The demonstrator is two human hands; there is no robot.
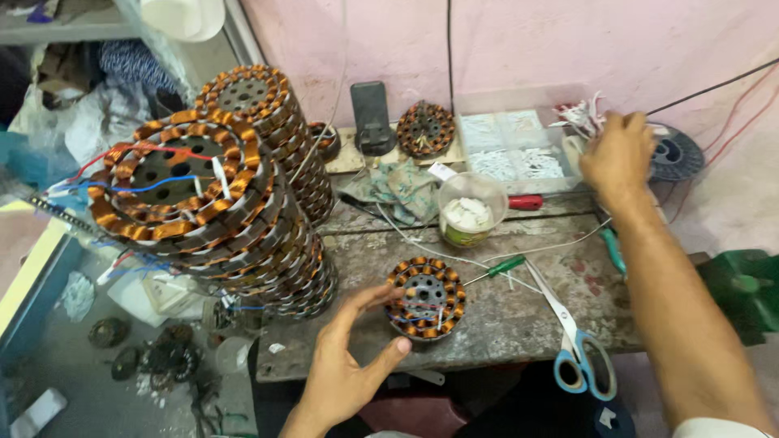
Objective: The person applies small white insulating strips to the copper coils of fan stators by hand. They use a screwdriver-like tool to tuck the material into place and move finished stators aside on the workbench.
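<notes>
My left hand (345, 365) is spread open around the near-left side of a small wound motor coil (427, 297) that sits flat on the worn tabletop (519, 316). The thumb and fingers are apart and cup its rim, touching or almost touching it; I cannot tell which. They are not clamped on it.

My right hand (618, 154) is stretched far out to the back right, its fingers dipped into a bunch of white and red wire pieces (578, 116) beside the clear parts box (511, 146). From here I cannot tell whether the fingers have closed on any of them.

As I judge it, the copper windings on this coil are done, and loose red and white leads still lie across its face, so the wiring on it looks unfinished. Two tall leaning stacks of wound coils (235, 203) stand to my left, which seems to be finished work.

Blue-handled scissors (578, 349) lie just right of the coil, with a green screwdriver (497, 268) between them and a plastic cup (471, 209) behind.
</notes>
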